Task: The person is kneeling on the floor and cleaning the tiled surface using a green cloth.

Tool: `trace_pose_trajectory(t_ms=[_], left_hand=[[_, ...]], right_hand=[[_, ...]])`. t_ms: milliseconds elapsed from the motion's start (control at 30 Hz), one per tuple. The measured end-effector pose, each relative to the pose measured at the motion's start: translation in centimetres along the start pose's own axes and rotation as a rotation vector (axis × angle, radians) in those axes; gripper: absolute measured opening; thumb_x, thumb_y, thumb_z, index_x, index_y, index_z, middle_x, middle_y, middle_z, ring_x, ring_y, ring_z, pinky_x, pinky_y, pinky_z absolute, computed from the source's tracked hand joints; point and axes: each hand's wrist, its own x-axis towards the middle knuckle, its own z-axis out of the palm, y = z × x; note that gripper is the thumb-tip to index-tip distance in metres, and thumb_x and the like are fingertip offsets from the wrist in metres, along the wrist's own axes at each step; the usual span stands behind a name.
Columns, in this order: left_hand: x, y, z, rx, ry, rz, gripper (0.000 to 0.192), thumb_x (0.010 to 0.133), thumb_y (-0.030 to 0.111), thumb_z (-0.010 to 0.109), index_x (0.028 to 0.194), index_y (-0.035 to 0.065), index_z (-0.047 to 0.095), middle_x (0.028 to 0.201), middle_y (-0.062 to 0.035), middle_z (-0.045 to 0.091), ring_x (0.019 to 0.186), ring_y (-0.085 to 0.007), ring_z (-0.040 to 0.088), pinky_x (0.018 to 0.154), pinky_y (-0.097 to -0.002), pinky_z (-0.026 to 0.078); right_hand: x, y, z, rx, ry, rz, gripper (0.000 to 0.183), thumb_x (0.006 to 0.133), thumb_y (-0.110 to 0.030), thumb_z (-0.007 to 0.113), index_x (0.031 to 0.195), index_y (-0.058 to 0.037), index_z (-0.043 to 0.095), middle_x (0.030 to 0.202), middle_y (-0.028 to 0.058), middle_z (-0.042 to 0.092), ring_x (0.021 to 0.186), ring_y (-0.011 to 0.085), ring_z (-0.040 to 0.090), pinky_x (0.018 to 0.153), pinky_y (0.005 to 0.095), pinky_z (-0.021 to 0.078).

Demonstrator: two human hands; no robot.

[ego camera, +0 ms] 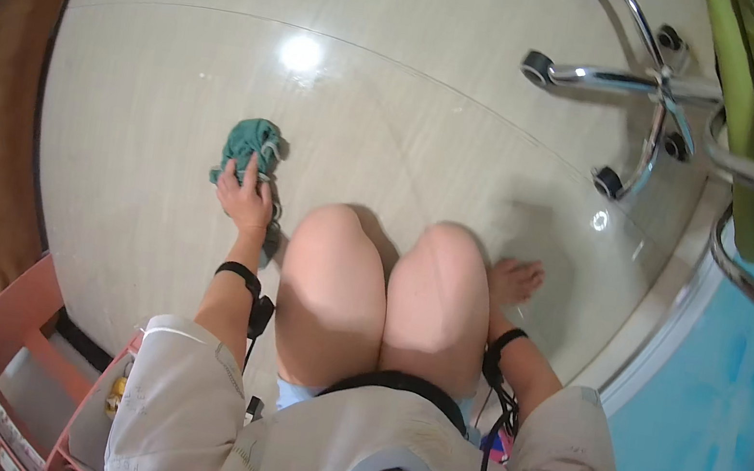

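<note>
A bunched green cloth (252, 141) lies on the glossy tiled floor (173, 81), left of my knees. My left hand (245, 200) rests on its near end, with the fingers spread over the fabric and pressing it to the floor. Beside the outer side of my right knee is my right hand (513, 282), low over the floor with its fingers pointing right. Nothing shows in it, and whether it touches the floor is hard to tell. Both forearms wear black straps, the left strap (241, 272) and the right strap (505, 344), with cables.
A chrome swivel chair base (655, 83) on casters stands at the upper right, near a green cushion-like piece (736, 128). Blue patterned panel (710, 402) runs along the right. Brown furniture edge (13, 79) borders the left, above a pink storage rack (15, 306).
</note>
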Motion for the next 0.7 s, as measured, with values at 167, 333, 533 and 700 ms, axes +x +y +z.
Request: trace_pose_trajectory(t_ms=[167, 333, 533, 700], left_hand=[[0.3, -0.2, 0.2, -0.011, 0.017, 0.007, 0.050, 0.071, 0.015, 0.060, 0.121, 0.0213, 0.061, 0.123, -0.0173, 0.049, 0.108, -0.0369, 0.047, 0.090, -0.0490, 0.038], [0.0, -0.4, 0.1, -0.015, 0.020, 0.014, 0.050, 0.072, 0.015, 0.061, 0.122, 0.0199, 0.060, 0.126, -0.0186, 0.048, 0.112, -0.0373, 0.046, 0.092, -0.0494, 0.037], [-0.3, -0.2, 0.8, -0.035, 0.026, 0.031, 0.050, 0.073, 0.015, 0.060, 0.123, 0.0185, 0.060, 0.127, -0.0203, 0.047, 0.113, -0.0380, 0.045, 0.092, -0.0493, 0.037], [-0.3, -0.4, 0.7, -0.038, 0.034, 0.044, 0.049, 0.073, 0.014, 0.060, 0.122, 0.0149, 0.061, 0.127, -0.0225, 0.047, 0.112, -0.0391, 0.046, 0.093, -0.0484, 0.037]], right_hand=[[5.5, -0.8, -3.5, 0.394, 0.197, -0.320, 0.067, 0.090, -0.040, 0.053, 0.140, -0.0015, 0.029, 0.142, 0.0232, 0.032, 0.132, 0.0387, 0.028, 0.105, 0.0537, 0.0230], [21.8, -6.4, -12.3, 0.623, 0.567, -0.454, 0.072, 0.089, -0.050, 0.054, 0.129, 0.0085, 0.042, 0.129, 0.0301, 0.046, 0.122, 0.0434, 0.041, 0.102, 0.0486, 0.0311], [32.7, -9.2, -8.7, 0.843, -0.035, -0.201, 0.075, 0.094, -0.060, 0.030, 0.111, 0.0085, 0.056, 0.105, 0.0294, 0.061, 0.101, 0.0407, 0.058, 0.088, 0.0490, 0.0429], [35.5, -10.2, -8.1, 0.972, -0.051, -0.171, 0.078, 0.093, -0.063, 0.025, 0.104, 0.0070, 0.060, 0.095, 0.0289, 0.063, 0.095, 0.0466, 0.058, 0.081, 0.0490, 0.0445]])
